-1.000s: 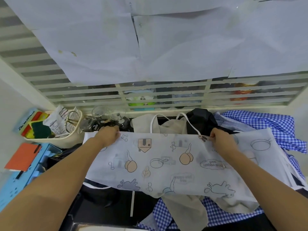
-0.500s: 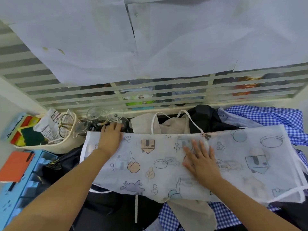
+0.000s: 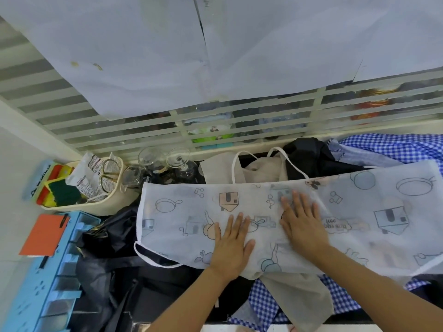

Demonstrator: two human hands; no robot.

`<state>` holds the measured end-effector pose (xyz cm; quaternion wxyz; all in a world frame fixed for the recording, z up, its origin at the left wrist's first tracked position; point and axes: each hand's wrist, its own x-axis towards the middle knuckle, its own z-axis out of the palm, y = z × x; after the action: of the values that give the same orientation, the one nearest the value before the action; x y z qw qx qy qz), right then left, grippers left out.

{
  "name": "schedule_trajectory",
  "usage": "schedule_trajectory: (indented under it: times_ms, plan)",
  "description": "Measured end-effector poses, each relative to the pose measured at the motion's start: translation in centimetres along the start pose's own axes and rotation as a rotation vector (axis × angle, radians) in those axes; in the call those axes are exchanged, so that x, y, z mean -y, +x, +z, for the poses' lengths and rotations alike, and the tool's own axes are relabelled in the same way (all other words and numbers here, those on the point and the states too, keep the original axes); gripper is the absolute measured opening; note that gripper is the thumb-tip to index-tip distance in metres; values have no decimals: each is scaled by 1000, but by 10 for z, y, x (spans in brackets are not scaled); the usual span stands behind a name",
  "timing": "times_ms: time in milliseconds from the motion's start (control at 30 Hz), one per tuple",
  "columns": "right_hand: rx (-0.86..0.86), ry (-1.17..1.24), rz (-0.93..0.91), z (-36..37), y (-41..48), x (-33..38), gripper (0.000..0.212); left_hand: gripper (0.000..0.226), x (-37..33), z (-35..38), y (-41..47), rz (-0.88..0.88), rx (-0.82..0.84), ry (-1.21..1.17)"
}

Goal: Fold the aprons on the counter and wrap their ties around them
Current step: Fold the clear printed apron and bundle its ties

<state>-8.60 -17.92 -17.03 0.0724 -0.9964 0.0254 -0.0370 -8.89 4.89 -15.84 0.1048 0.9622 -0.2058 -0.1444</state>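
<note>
A thin white apron printed with pans and houses (image 3: pixel 299 219) lies as a long band across a heap of black, beige and blue-checked aprons (image 3: pixel 282 305), apparently folded double. Both palms rest flat on it, fingers spread, gripping nothing: right hand (image 3: pixel 303 226) at 3 o'clock, left hand (image 3: pixel 231 245) beside. Its white tie (image 3: pixel 153 258) loops at 8 o'clock.

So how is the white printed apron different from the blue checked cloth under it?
The white printed apron is spread flat on top, with both hands pressed on it; the blue checked cloth lies crumpled beneath, mostly covered. The apron shows cartoon drawings on thin pale fabric, while the cloth has a plain blue and white check. Both lie in the same pile on the counter.
</note>
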Motion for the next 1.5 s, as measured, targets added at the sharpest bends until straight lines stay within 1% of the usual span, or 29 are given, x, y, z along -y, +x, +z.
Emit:
schedule_trajectory:
  times_ms: [33, 100, 167, 200, 233, 300, 333, 400, 500, 567, 667, 700, 733, 833, 900, 933, 1000, 1100, 1167, 1233, 1300, 1333, 1400, 1433, 1467, 1500]
  plan:
    - [-43, 30, -21, 0, -5, 11, 54, 59, 0, 1, 0, -6, 0, -18]
    - [-60, 95, -109, 3, -24, 36, 53, 60, -1, 2, 2, -17, 15, -19]
    - [-11, 123, -195, 12, -49, 57, 51, 60, -3, 4, 4, -46, 21, -3]
    - [34, 117, -209, 17, -58, 61, 52, 60, -1, 8, 4, -56, 32, -10]
    - [72, 100, -199, 23, -64, 62, 54, 60, 1, 8, 4, -55, 53, -15]
    - [113, 49, -151, 29, -66, 52, 57, 67, 12, 10, 0, -24, 38, 9]
    - [130, 21, -139, 30, -66, 44, 59, 73, 20, 9, -5, -41, 65, -15]
    - [142, -13, -131, 28, -65, 26, 61, 81, 43, 9, -18, -76, 32, 7]
    - [174, -25, -106, 23, -69, 5, 62, 86, 82, 7, -43, -158, 56, 51]
    - [216, -22, -56, 18, -73, -8, 63, 88, 105, 4, -58, -247, 66, 60]
    - [282, -35, 46, 7, -80, -23, 64, 77, 133, 0, -77, -462, 35, 44]
    - [296, -36, 66, 4, -83, -27, 64, 71, 136, -2, -84, -532, 3, -3]
    - [311, -35, 80, 2, -84, -30, 64, 66, 138, -4, -90, -578, -73, -89]
    - [346, -24, 105, 1, -87, -36, 67, 59, 135, -19, -107, -693, -454, -412]
    - [291, -44, 74, 4, -88, -36, 73, 56, 134, -30, -115, -857, -613, -597]
    - [305, -41, 86, 6, -86, -37, 76, 54, 135, -33, -112, -944, -633, -696]
    - [368, -56, 120, 1, -82, -30, 74, 51, 137, -38, -113, -1094, -599, -848]
    - [470, -65, 236, -7, -74, -12, 60, 57, 137, -39, -112, -1201, -520, -839]
    - [492, -38, 288, -9, -70, -1, 58, 53, 132, -39, -113, -1200, -431, -827]
    - [494, -26, 306, -11, -67, 5, 58, 36, 128, -42, -115, -1139, -297, -857]
    - [513, -9, 314, -13, -66, 5, 58, 29, 124, -48, -118, -1124, -239, -964]
    - [523, -6, 312, -14, -66, 4, 58, 25, 123, -53, -121, -1118, -243, -1090]
    - [536, 3, 314, -15, -67, 3, 58, 20, 129, -65, -126, -1082, -272, -1455]
    - [535, 5, 310, -16, -66, 3, 58, 23, 133, -75, -128, -1057, -321, -1640]
    - [541, 10, 309, -16, -67, 3, 58, 27, 140, -86, -130, -1047, -391, -1755]
    - [540, 16, 303, -17, -65, 3, 58, 30, 147, -100, -129, -1055, -506, -1827]
